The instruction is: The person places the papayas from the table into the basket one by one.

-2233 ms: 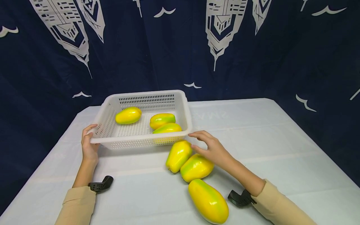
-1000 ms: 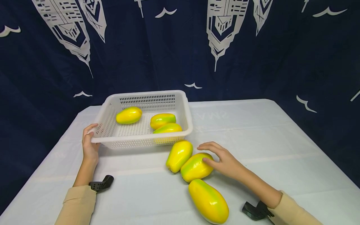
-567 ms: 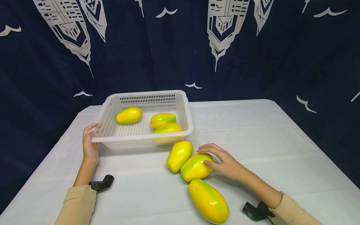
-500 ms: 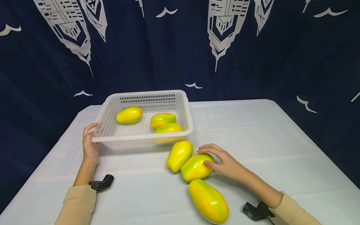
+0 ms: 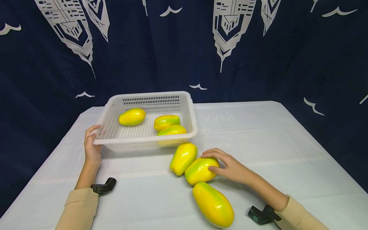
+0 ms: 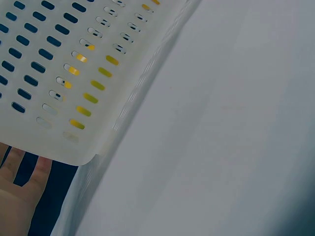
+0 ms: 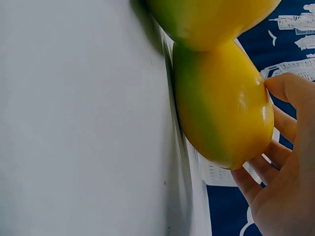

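My left hand [image 5: 92, 150] grips the left front corner of a white perforated plastic basket [image 5: 146, 140]; in the left wrist view its fingers [image 6: 42, 169] reach the basket's edge. Inside lie a yellow-green papaya [image 5: 132, 116] on the left and two more, a back one [image 5: 166, 122] and a front one [image 5: 172, 130], on the right. My right hand [image 5: 228, 165] holds a papaya [image 5: 198, 172] on the table, thumb on its near side and fingers round its far end. The right wrist view shows thumb and fingertips against this papaya [image 7: 221, 108].
Another papaya [image 5: 184, 158] lies between the held one and the basket's front. A larger-looking papaya [image 5: 214, 206] lies nearer to me, touching or almost touching the held one. The table [image 5: 273, 137] has a white cloth, and a dark blue printed curtain [image 5: 172, 54] hangs behind it.
My right hand has moved from beside the basket's right front corner back to the middle papaya, and its fingers have closed in on it slightly. The left hand and basket stay put.
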### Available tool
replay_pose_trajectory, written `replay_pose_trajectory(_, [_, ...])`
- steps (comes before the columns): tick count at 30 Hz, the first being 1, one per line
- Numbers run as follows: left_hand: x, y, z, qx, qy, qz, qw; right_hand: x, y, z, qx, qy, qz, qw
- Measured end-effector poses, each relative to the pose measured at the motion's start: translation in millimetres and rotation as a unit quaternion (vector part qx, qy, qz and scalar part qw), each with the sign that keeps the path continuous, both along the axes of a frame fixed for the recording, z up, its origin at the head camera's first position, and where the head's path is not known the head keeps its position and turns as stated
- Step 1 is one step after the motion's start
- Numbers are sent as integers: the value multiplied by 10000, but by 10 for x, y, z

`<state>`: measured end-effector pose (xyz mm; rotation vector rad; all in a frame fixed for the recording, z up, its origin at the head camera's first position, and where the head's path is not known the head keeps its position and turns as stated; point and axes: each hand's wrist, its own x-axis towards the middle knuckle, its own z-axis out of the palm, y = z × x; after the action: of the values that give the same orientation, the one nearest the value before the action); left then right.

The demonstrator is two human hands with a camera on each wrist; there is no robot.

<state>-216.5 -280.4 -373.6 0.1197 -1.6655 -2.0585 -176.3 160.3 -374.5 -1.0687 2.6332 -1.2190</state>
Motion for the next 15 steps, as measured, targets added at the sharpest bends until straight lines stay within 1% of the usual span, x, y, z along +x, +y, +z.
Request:
replay_pose_trajectory(8, [0, -3, 2, -17, -46, 26, 10000, -14, 32, 19, 111, -115, 140, 9998])
replay_pose_trajectory(15, [2, 0, 4, -24, -37, 0, 10000, -23, 71, 34, 253, -415, 326, 9983])
